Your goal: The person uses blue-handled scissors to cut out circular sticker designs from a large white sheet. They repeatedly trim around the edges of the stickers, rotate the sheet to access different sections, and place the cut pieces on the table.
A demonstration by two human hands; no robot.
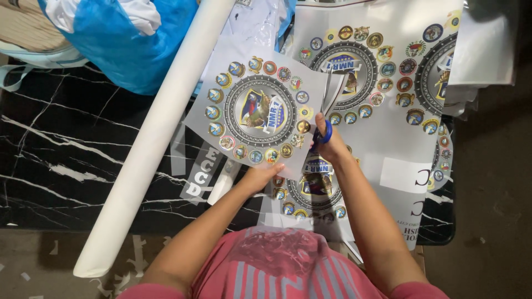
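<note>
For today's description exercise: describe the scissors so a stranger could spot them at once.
Start at the long white roll lying slantwise across the black marble table. Right of it, the right hand grips scissors cutting a printed sheet. Only they have blue handles and grey blades.

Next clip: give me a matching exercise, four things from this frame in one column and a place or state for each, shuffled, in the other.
Things:
1. scissors
2. left hand
3. white roll
4. blue bag

Places or states:
A. lies slantwise across the black marble table
B. sits at the table's far edge, upper left
C. held in the right hand, blades open on the sheet's edge
D. grips the near edge of the cut sheet with the round emblem

Pairs: 1-C, 2-D, 3-A, 4-B
</note>
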